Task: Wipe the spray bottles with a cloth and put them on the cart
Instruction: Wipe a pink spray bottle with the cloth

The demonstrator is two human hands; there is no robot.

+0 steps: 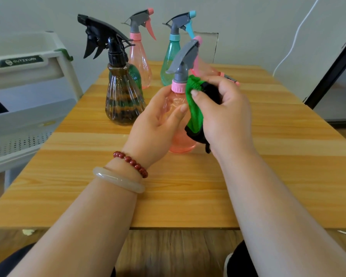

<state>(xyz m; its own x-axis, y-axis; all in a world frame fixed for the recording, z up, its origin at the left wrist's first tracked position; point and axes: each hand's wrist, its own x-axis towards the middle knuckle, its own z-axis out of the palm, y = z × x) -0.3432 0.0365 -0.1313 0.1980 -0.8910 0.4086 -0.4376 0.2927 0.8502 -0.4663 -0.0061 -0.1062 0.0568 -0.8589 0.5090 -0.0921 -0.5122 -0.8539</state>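
Note:
A pink spray bottle (173, 104) with a grey trigger head stands upright on the wooden table (268, 156). My left hand (158, 124) grips its body from the left. My right hand (222, 114) holds a green and black cloth (195, 108) and presses it against the bottle's right side, just under the pink collar. Behind stand a brown ribbed bottle (123, 98) with a black head, a green bottle (135, 75) hidden behind it, a pink bottle (141, 54), a teal bottle (171, 54), and another pink one (205, 69) partly hidden behind my right hand.
A white cart (28, 62) with perforated shelves stands against the table's left side. A white cable (296, 35) hangs down the wall at the back right. A dark-framed panel (334, 66) leans at the right. The table's near edge runs in front of my forearms.

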